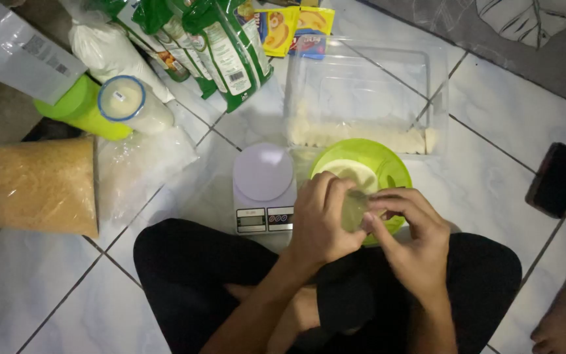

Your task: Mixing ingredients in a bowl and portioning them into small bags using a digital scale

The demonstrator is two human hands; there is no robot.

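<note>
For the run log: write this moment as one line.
left hand: holds pale sheet | right hand: pinches same sheet | below: green bowl | beside: kitchen scale

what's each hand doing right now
Left hand: fingers closed on a thin pale wrapper sheet, over the green bowl.
Right hand: fingers pinching the same sheet.

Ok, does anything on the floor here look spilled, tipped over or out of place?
Nothing looks spilled. Only the white jar with the blue rim lies on its side against the green container. Both hands work a pale piece over the green bowl.
</note>
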